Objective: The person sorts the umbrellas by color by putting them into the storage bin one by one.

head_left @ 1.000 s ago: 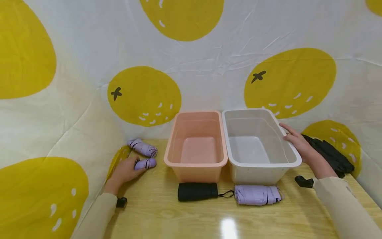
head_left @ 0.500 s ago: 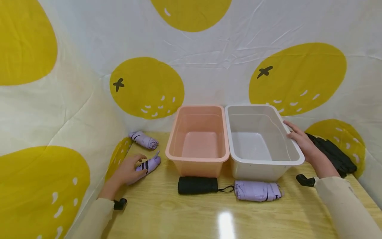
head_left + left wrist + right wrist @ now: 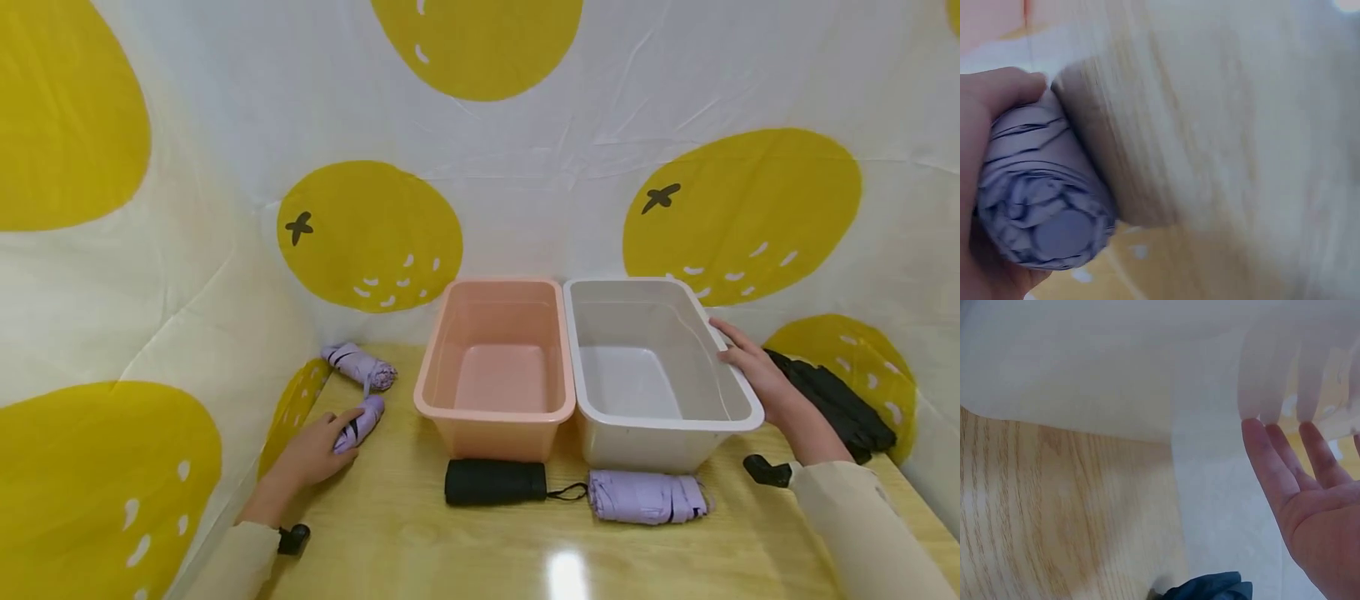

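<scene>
My left hand grips a rolled purple folding umbrella at the left of the table, its far end angled up and to the right. In the left wrist view, the thumb lies along the top of the umbrella and fingers curl beneath; its rolled end faces the camera. Just beyond it lies another purple umbrella. My right hand rests against the right side of the white bin. Seen from the right wrist, its fairly straight fingers touch the bin's outer wall.
A pink bin stands against the white one's left side. In front lie a black umbrella with a wrist loop and a purple umbrella. Dark folded umbrellas or cloth lie at the right, by the patterned curtain.
My left hand has turned the gripped purple umbrella, drawing it slightly left, so its end points more upward. The right hand stays at the white bin. The head view tilts slightly.
</scene>
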Demonstrator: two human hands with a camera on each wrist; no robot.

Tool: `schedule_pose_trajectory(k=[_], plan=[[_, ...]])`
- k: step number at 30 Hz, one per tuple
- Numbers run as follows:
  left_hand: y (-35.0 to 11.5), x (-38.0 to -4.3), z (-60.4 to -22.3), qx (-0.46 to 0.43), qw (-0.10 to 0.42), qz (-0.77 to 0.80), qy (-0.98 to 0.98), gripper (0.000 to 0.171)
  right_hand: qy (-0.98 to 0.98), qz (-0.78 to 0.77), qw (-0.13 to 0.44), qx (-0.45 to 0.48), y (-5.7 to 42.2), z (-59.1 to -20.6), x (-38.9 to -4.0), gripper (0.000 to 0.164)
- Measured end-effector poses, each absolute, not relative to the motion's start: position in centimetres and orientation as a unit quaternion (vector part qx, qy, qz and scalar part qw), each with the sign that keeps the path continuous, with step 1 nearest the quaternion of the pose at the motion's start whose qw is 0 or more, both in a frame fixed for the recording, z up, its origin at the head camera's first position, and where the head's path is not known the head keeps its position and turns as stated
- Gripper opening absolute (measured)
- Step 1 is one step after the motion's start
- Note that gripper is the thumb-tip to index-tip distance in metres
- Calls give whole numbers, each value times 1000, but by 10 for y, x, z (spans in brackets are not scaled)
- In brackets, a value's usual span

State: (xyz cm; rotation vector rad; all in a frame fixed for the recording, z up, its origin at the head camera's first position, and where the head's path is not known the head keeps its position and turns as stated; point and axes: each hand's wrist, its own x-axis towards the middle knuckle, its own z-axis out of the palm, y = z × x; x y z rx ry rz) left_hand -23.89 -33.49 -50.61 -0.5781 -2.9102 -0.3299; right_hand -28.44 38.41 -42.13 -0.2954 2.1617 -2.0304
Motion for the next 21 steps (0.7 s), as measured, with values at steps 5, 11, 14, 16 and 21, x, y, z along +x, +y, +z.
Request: schedule_pose_trajectory(k=[5,11,14,16,21], plan=[[-339,-240,-510,-132,69,-144,-978,66,724,-677,76,-105,385,-425,-282,62],[-337,-236,-509,-112,9,-144,-983,74,718,-681,82,-118,387,-431,-279,61],[-338,-234,-510,-101,4,-153,-983,73,718,-679,89,-126,387,-434,-277,61],[-338,-234,-509,-93,17,-163,-982,70,717,-679,89,-131,386,-434,-277,60],[-341,-237,-507,-86,56,-196,-975,66,711,-686,84,-130,385,-427,-281,61]])
